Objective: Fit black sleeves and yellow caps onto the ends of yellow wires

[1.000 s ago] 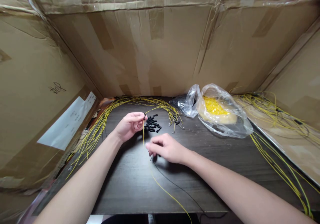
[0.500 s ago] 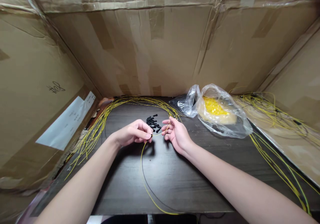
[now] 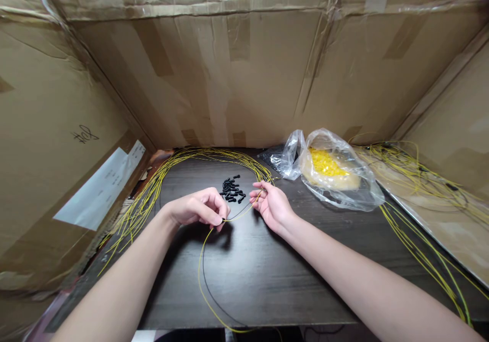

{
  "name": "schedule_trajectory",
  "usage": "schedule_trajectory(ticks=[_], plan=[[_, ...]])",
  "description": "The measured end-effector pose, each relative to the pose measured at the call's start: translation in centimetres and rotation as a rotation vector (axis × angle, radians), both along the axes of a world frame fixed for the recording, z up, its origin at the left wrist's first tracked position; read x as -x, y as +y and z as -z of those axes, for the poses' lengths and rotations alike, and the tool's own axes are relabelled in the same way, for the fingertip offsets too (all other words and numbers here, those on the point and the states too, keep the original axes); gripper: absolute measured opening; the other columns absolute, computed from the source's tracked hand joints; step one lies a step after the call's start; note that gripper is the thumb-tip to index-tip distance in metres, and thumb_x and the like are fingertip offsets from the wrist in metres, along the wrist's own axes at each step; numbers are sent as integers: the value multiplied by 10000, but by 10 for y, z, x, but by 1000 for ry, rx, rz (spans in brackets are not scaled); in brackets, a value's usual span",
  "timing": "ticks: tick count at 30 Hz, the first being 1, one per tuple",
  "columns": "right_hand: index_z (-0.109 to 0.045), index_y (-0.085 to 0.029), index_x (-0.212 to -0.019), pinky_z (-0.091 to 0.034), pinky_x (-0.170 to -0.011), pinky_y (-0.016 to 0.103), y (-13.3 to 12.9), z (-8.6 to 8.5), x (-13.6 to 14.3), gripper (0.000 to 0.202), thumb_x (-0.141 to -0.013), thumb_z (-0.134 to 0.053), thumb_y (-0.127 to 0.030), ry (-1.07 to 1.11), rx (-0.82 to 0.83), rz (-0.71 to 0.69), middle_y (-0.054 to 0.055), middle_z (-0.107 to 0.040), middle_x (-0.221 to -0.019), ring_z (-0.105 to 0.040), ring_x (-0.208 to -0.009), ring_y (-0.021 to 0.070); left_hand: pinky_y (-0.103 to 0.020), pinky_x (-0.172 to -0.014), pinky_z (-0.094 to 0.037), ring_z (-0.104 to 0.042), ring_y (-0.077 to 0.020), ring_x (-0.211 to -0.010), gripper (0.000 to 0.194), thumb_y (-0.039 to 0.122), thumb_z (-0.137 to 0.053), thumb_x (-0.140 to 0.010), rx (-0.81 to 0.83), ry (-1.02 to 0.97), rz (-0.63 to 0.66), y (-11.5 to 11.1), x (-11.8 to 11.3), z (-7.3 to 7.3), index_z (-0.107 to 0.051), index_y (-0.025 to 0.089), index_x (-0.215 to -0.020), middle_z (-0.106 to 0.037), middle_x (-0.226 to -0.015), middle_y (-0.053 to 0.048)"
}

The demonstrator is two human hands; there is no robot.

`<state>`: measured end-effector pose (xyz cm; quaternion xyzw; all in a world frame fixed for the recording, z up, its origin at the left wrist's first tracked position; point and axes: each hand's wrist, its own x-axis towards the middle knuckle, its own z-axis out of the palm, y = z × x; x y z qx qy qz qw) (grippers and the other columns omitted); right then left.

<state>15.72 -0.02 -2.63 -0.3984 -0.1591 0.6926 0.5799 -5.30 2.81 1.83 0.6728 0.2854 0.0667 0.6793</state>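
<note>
My left hand (image 3: pixel 202 210) is closed, thumb and fingertips pinching a small black sleeve (image 3: pixel 223 221) on a thin yellow wire (image 3: pixel 204 301). From there the wire sags in a loop past the table's front edge. On the other side it runs up to my right hand (image 3: pixel 272 208), whose fingers curl loosely round it near its end. A thin dark line follows the wire; whether it is a second wire or a shadow I cannot tell. Just behind and between my hands lies a pile of small black sleeves (image 3: pixel 231 189).
A bundle of yellow wires (image 3: pixel 153 179) arcs over the table's (image 3: pixel 290 286) back left. At the back right stand a clear bag of yellow pieces (image 3: pixel 328 166) and a bag of black pieces (image 3: pixel 278 158). More yellow wires (image 3: pixel 420 168) lie on cardboard at right. Cardboard walls (image 3: pixel 229 87) enclose the table.
My left hand has moved a little left and towards me with the black sleeve, so more wire shows between my hands. The hanging loop has shifted left.
</note>
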Motion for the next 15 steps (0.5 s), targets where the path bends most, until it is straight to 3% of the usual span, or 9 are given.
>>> schedule_trajectory(ticks=[5, 8, 11, 15], plan=[[-571, -141, -932, -443, -425, 210, -2, 1, 1, 136, -917, -485, -246, -75, -102, -79, 37, -616, -592, -566, -468, 130, -294, -493, -325, -503, -183, -547, 146, 316, -739, -645, 23, 51, 108, -3, -1, -3, -748, 174, -677, -665, -652, -113], [-585, -139, -942, -455, -428, 229, -4, 0, 3, 172, -913, -510, -291, -139, -177, -101, 35, -615, -608, -564, -481, 138, -278, -468, -279, -478, -167, -537, 145, 318, -739, -659, 11, 58, 110, -3, -1, -3, -747, 176, -686, -663, -659, -105], [-611, -127, -937, -515, -516, 273, -4, -3, 3, 315, -914, -521, -429, -125, -245, -100, 60, -636, -677, -604, -559, 157, -261, -445, -227, -437, -131, -508, 159, 307, -753, -660, 11, 21, 4, -2, -3, -1, -742, 151, -688, -656, -662, -99], [-651, -116, -948, -550, -716, 314, -4, -4, 1, 569, -907, -411, -630, -57, -301, -111, 106, -670, -808, -655, -740, 185, -227, -434, -182, -364, -72, -478, 192, 296, -763, -697, 20, -107, -276, 2, -8, 5, -732, 107, -711, -602, -637, -67]])
